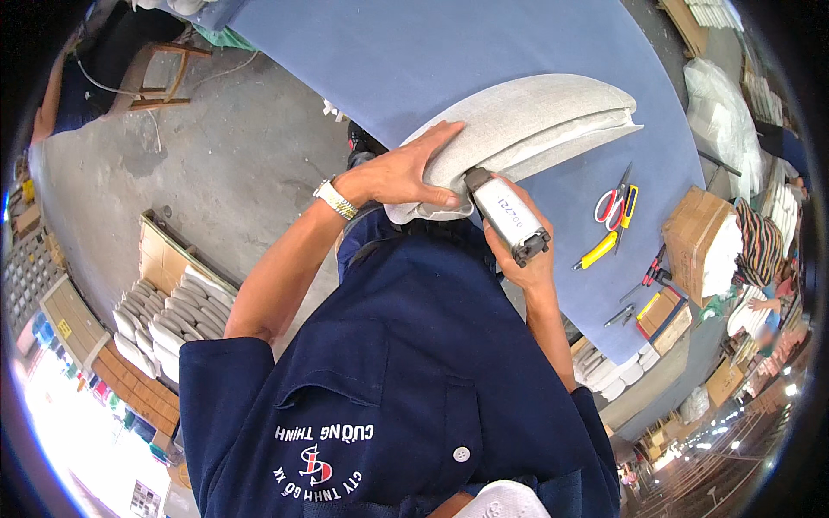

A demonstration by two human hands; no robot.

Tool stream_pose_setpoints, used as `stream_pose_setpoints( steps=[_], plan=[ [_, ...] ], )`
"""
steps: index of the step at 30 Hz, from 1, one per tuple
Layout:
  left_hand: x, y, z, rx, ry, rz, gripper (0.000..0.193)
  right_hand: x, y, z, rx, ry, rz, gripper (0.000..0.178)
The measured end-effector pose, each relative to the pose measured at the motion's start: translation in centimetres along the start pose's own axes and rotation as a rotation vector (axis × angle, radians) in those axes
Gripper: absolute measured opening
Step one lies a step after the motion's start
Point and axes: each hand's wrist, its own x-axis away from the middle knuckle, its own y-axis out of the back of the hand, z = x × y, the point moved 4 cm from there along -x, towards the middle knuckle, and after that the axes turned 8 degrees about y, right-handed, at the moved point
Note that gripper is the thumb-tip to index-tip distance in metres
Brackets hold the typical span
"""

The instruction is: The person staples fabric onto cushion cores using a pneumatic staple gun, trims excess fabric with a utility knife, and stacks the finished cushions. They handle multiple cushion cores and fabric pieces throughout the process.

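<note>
A curved pad [527,104] covered in light grey fabric lies at the near edge of the blue-topped table, its left end reaching over my lap. My left hand [404,175] grips that end, thumb on the near side and fingers spread over the fabric. In my right hand [534,259] is a staple gun [509,214] with a white body and dark nose. The nose meets the pad's near edge, close to my left thumb. Most of my right fingers are hidden behind the tool.
Red-handled scissors [610,207] and a yellow-handled cutter [598,250] lie on the blue table [363,52], right of the staple gun. A cardboard box [696,237] stands beyond its right edge. Stacked grey pads [186,311] sit at the left. Another person [95,69] is at the far left.
</note>
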Motion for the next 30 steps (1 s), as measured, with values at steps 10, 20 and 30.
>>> stream_pose_setpoints(
  steps=[10,20,30],
  plan=[
    [1.4,-0.5,-2.9,-0.353,0.24,-0.185,0.088,0.2,-0.5,0.1,0.042,0.036,-0.039,0.066],
    [2.0,-1.4,-3.0,-0.409,0.23,-0.264,0.09,-0.1,-0.1,1.6,0.014,-0.049,0.092,0.058],
    [1.4,-1.3,-2.8,-0.38,0.227,-0.28,0.089,-0.1,-0.6,1.2,0.029,-0.058,0.053,0.056]
  ],
)
